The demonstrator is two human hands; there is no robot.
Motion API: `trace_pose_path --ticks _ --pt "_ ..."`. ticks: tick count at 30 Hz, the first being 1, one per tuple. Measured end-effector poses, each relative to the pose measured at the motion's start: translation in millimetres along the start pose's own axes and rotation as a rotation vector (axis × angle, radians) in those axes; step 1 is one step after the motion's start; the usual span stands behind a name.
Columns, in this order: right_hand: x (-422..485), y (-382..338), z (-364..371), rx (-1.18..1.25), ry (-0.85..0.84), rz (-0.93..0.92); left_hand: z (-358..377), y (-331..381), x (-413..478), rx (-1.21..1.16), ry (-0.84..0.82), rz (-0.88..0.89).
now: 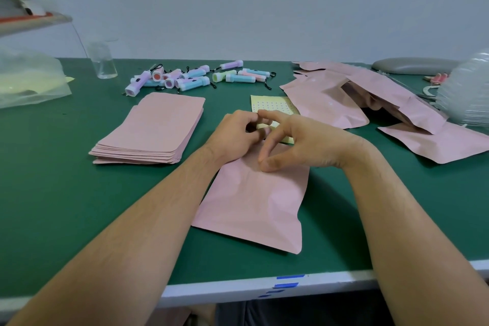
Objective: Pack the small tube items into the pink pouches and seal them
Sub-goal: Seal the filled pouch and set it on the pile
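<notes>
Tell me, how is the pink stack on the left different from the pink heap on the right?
The left stack is neat and squared; the right heap is jumbled. The left stack's pouches lie flat; the right heap's look puffy and creased. Both are pink pouches on the green table.

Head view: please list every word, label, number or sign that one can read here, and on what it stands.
No text here can be read.
yellow sheet: rows of tiny dots, too small to read.
tube items: small dark marks, too small to read.
pink pouch: plain, no print visible.
</notes>
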State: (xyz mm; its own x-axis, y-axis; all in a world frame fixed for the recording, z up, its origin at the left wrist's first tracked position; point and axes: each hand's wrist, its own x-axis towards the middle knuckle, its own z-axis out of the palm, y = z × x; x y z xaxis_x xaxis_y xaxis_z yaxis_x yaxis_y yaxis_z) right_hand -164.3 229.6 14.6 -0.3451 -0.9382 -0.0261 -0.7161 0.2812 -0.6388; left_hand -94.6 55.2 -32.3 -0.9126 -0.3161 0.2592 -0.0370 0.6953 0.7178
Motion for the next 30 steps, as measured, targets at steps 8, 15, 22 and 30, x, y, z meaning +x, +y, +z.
trace_pose_path --ticks 8,15,22,30 --pt "9 15 -1 -0.098 0.389 0.05 1 -4 3 -0.075 -0.012 0.031" --pt "8 29 -3 -0.174 0.283 0.242 1 -10 6 -0.101 0.002 -0.018" --pt "9 28 -2 -0.235 0.214 0.238 6 -7 6 -0.105 0.085 -0.073" --pt "-12 21 -19 0.239 0.15 0.152 -22 -6 10 -0.228 0.009 -0.26"
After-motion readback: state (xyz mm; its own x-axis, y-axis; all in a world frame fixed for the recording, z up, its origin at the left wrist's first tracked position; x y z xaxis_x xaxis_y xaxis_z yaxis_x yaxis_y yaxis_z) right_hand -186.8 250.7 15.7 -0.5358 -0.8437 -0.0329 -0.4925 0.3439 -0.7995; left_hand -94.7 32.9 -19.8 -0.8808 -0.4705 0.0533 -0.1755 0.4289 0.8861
